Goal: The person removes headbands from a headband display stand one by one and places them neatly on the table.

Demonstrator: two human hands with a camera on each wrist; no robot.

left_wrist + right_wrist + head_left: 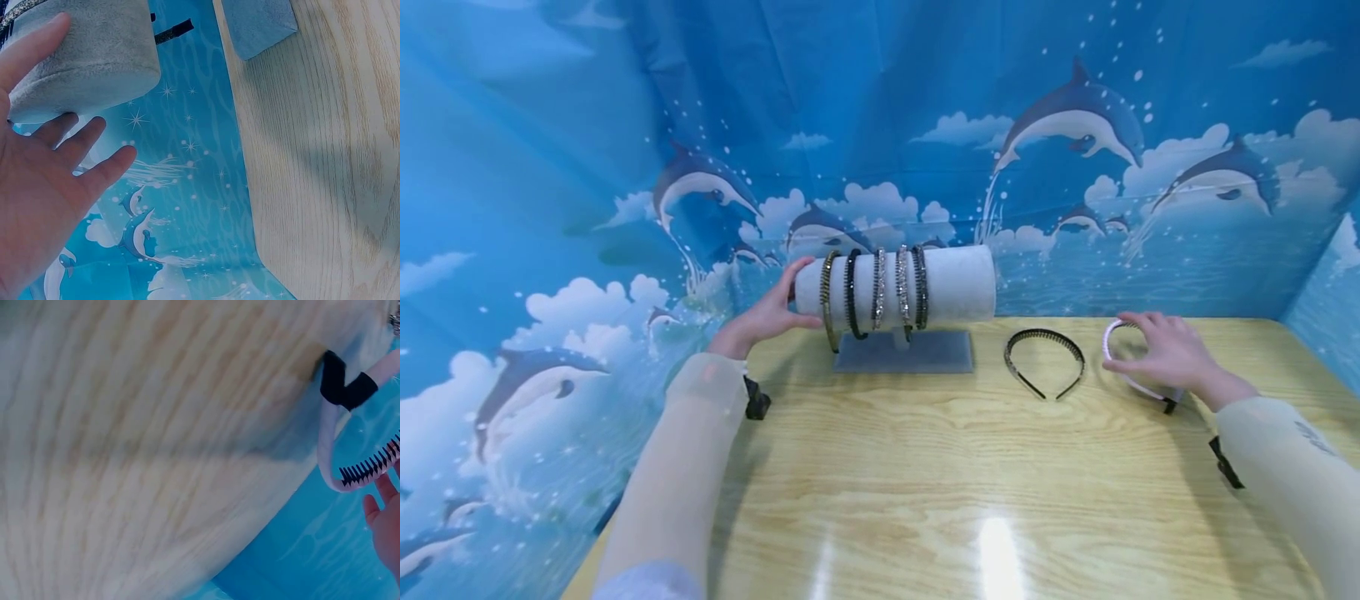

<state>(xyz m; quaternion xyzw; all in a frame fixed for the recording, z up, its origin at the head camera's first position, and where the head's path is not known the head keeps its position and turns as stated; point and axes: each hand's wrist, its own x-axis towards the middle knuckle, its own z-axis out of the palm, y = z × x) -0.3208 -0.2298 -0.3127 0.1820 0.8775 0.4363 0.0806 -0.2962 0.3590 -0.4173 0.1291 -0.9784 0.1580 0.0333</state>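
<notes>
A grey velvet cylinder stand on a grey base carries several headbands side by side. My left hand touches the cylinder's left end with straight, spread fingers. At the right of the table my right hand arches over a pink headband, its fingers curled round the band. In the right wrist view the pink headband shows black teeth and a black tip, with my fingers beside it. A black toothed headband lies flat between the stand and my right hand.
The wooden table is walled on the left, back and right by a blue dolphin-print backdrop. The stand's base corner sits close to the table's left edge. The table's front half is bare wood.
</notes>
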